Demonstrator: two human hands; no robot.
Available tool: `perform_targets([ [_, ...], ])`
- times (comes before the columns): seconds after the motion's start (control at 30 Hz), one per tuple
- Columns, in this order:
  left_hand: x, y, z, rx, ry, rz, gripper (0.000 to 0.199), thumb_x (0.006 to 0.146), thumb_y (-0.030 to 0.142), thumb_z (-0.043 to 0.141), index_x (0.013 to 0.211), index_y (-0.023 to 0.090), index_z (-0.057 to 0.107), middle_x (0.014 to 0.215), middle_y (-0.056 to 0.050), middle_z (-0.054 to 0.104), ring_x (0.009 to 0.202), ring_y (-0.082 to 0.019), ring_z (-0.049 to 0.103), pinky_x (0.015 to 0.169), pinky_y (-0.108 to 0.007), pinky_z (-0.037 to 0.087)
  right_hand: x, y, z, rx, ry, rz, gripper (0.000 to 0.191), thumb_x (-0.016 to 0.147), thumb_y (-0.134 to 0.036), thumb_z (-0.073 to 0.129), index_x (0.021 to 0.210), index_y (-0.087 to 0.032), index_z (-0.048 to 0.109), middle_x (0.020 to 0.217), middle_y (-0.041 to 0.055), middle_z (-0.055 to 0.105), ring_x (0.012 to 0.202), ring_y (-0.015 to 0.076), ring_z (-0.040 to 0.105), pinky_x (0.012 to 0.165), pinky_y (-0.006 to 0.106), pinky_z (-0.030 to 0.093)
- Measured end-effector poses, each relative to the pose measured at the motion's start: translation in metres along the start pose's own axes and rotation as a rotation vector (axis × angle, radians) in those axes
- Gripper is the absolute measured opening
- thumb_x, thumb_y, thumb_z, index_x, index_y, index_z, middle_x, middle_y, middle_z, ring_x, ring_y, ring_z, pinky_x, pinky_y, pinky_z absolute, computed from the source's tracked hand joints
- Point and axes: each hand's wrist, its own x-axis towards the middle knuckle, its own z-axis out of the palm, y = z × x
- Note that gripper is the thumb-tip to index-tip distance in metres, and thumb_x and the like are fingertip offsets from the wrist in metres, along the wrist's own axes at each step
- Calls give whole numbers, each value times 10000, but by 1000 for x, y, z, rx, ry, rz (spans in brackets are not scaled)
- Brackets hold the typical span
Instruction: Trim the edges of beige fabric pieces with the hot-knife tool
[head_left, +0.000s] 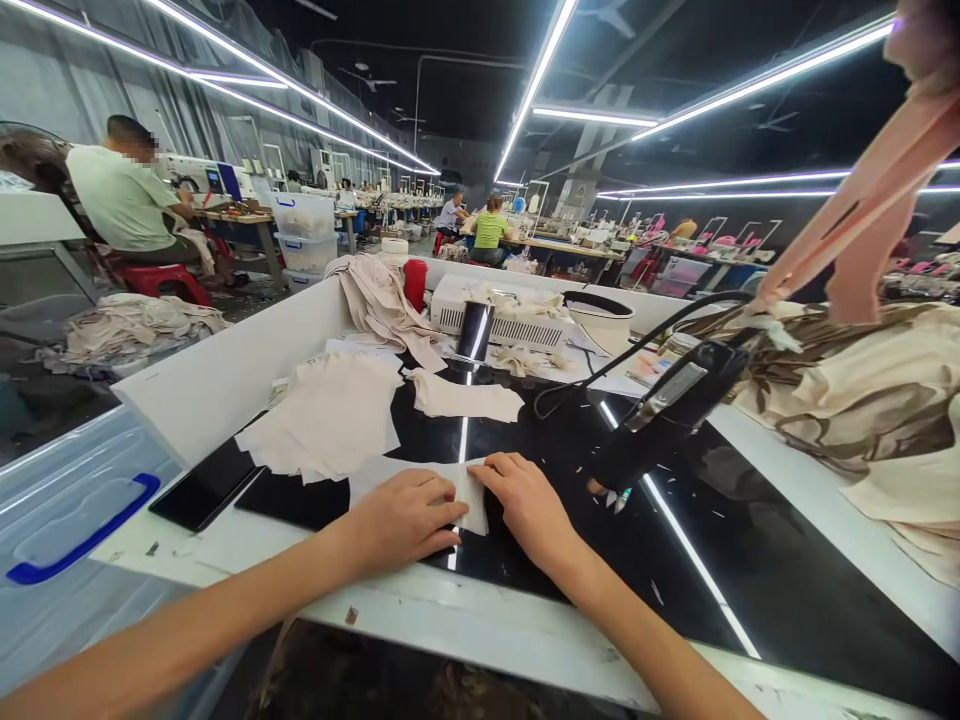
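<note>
A pale cut fabric piece [474,505] lies on the glossy black work surface [525,560] in front of me. My left hand [409,515] rests on it, fingers stretched toward the right and thumb apart. My right hand [521,495] has its fingertips pressed together at the piece's upper right edge; its thumb is hidden. Just beyond, a stack of pale cut pieces [322,415] lies to the left. A smaller bundle of cut pieces [469,397] is straight ahead. To the right stands a black corded device [667,405] with a shiny metal tip near the surface.
Brown and cream fabric [862,400] is heaped at right, below a hanging pink strip [862,210]. A black cylinder [475,332], red thread cone [415,284] and white vented box [510,325] stand behind. A white side wall [217,370] and plastic bin [67,530] border the left.
</note>
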Motion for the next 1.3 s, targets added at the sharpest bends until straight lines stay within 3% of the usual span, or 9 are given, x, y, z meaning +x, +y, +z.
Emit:
perform_targets([
  [0.2, -4, 3, -4, -31, 32, -10, 197, 1037, 310, 725, 1196, 197, 690, 1189, -66, 692, 1091, -251, 674, 1034, -388, 539, -23, -7, -38, -18, 193, -75, 551, 877, 141, 445, 1246, -173, 708, 1194, 89, 755, 1096, 238, 694, 914, 376, 572],
  [0.33, 1, 7, -2, -91, 61, 39, 283, 991, 338, 795, 1180, 168, 670, 1199, -77, 712, 1095, -248, 681, 1027, -366, 545, -44, 10, -79, -165, 653, -147, 409, 903, -42, 762, 1284, -188, 726, 1110, 87, 767, 993, 255, 711, 930, 416, 567],
  [0.43, 9, 11, 1, -130, 47, 63, 246, 988, 348, 798, 1086, 163, 668, 1134, -72, 725, 1040, -237, 686, 990, -354, 552, -56, 37, -95, -180, 1016, -1, 652, 747, -159, 940, 1343, -317, 730, 1019, 42, 756, 900, 280, 711, 887, 472, 568],
  [0.5, 15, 12, 4, -144, 32, 65, 173, 1013, 305, 763, 1017, 162, 665, 1081, -63, 725, 996, -227, 682, 959, -346, 552, -58, 52, -98, 68, 1134, 223, 827, 694, -250, 973, 1440, -387, 643, 1287, 71, 692, 1129, 345, 683, 956, 548, 552],
  [0.6, 20, 13, 7, -182, 31, 65, 128, 1061, 215, 664, 947, 157, 666, 1005, -53, 718, 935, -210, 671, 915, -332, 545, -56, 64, -95, 528, 1030, 549, 1115, 593, -363, 1013, 1554, -409, 450, 1564, 95, 485, 1418, 375, 508, 1072, 621, 493],
  [0.7, 21, 14, 8, -269, 44, 39, 155, 1083, 189, 607, 952, 158, 687, 1008, -53, 724, 934, -198, 665, 921, -320, 533, -46, 63, -89, 826, 872, 685, 1153, 600, -443, 1003, 1572, -357, 388, 1446, 114, 598, 1322, 345, 596, 1090, 604, 489],
  [0.9, 24, 20, 7, -478, 35, -123, 107, 1037, 138, 666, 948, 172, 714, 1028, -33, 732, 966, -186, 668, 932, -293, 509, -16, 50, -80, 1005, 838, 599, 421, 820, -453, 890, 1097, -255, 641, 1043, 7, 737, 812, 187, 728, 791, 380, 627],
  [1.03, 26, 25, 10, -530, 60, -163, 112, 1024, 124, 671, 938, 169, 727, 1025, -36, 737, 963, -188, 670, 931, -297, 500, -2, 36, -84, 1121, 804, 497, 480, 783, -416, 925, 1115, -271, 611, 1012, -20, 728, 797, 166, 705, 665, 321, 653],
  [1.3, 30, 29, 14, -578, 64, -219, 109, 1016, 137, 681, 920, 172, 722, 1013, -35, 733, 959, -186, 672, 930, -304, 499, 8, -14, -84, 1210, 848, 464, 372, 843, -352, 891, 1066, -236, 618, 857, -30, 697, 654, 155, 671, 645, 342, 619],
])
